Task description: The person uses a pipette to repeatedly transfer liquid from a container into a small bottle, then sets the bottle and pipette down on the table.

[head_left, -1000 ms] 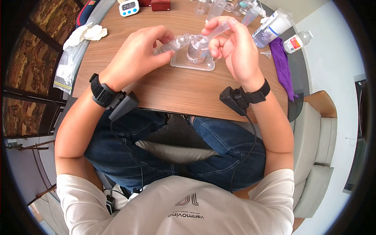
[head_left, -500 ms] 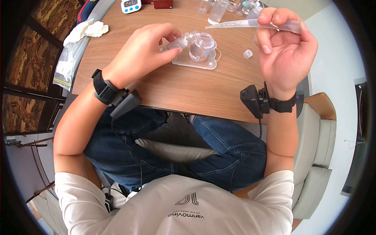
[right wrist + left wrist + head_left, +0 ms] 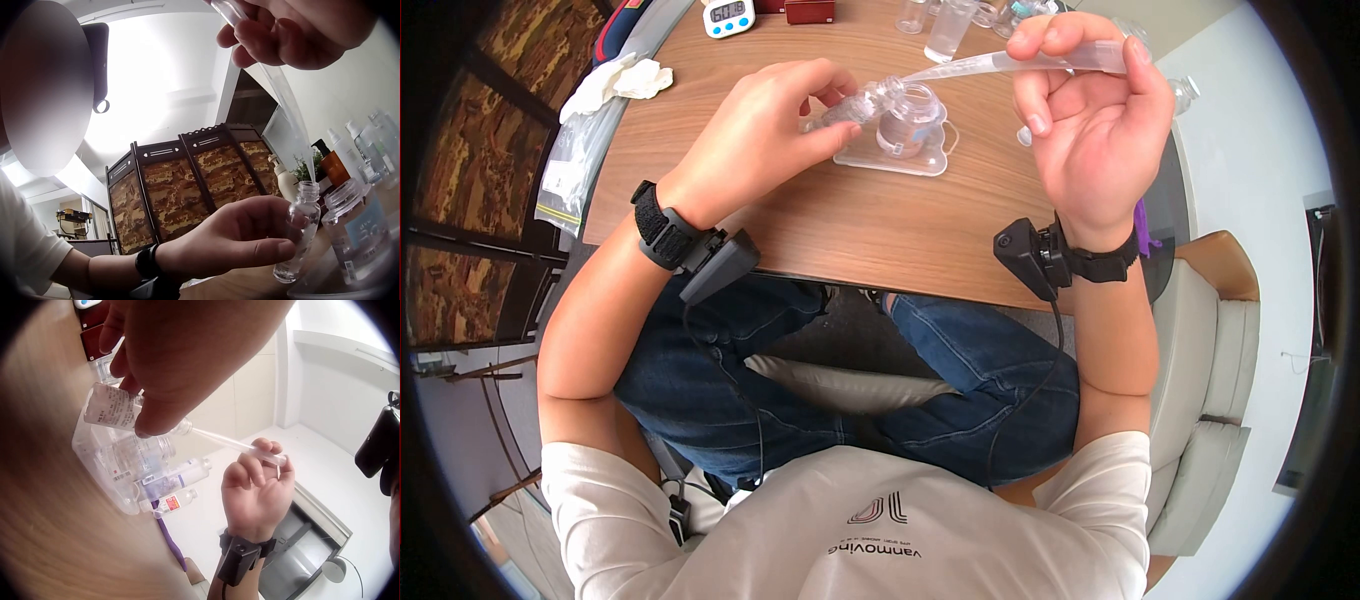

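Observation:
My left hand (image 3: 775,135) grips a small clear bottle (image 3: 305,212) around its body, and printed text shows on its side in the left wrist view. In my right hand (image 3: 1105,150), raised over the table's right part, a translucent plastic dropper pipette (image 3: 980,66) is pinched between fingers and thumb. The pipette's thin tip is right at the small bottle's mouth. Beside that bottle stands an uncapped wide-mouth clear jar (image 3: 908,132) with liquid and a blue label. Under the jar lies a clear plastic tray (image 3: 935,167).
A white timer (image 3: 729,17) and a dark red box (image 3: 811,11) sit at the back. A clear cup (image 3: 948,35) stands behind the jar among several clear containers. At the left edge lie white gloves (image 3: 615,82) on a plastic bag (image 3: 568,180). A purple cloth (image 3: 169,537) hangs at the right edge.
The pipette left the jar's mouth as my right hand moved right and turned palm up; the hand then came back left, bringing the tip to the small bottle. My left hand stayed nearly still.

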Motion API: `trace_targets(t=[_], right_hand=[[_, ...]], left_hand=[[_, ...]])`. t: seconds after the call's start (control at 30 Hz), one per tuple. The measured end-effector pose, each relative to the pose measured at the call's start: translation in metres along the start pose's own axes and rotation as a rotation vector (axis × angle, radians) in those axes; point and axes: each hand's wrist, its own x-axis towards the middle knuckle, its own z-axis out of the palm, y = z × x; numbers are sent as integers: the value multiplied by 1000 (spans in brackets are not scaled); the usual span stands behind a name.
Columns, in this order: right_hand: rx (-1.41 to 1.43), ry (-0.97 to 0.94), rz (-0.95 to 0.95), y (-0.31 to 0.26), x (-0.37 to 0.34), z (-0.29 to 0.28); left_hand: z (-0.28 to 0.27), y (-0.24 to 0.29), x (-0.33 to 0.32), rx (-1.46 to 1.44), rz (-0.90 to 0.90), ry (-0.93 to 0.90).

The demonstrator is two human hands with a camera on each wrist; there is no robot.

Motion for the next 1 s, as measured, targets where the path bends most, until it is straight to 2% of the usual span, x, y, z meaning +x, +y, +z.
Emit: trace_targets(t=[0.37, 0.43, 0.47, 0.53, 0.57, 1.0], right_hand=[[-97, -16, -65, 6, 4, -11], [-124, 38, 61, 17, 2, -12], [-124, 39, 61, 20, 0, -11], [-344, -99, 263, 27, -3, -7], [-318, -114, 290, 34, -6, -6], [-345, -113, 305, 49, -12, -4]], left_hand=[[0, -1, 0, 5, 0, 1], [0, -3, 0, 10, -13, 1], [0, -3, 0, 10, -12, 0], [0, -4, -1, -6, -7, 13], [0, -4, -1, -6, -8, 13], [-2, -4, -2, 13, -16, 7]])
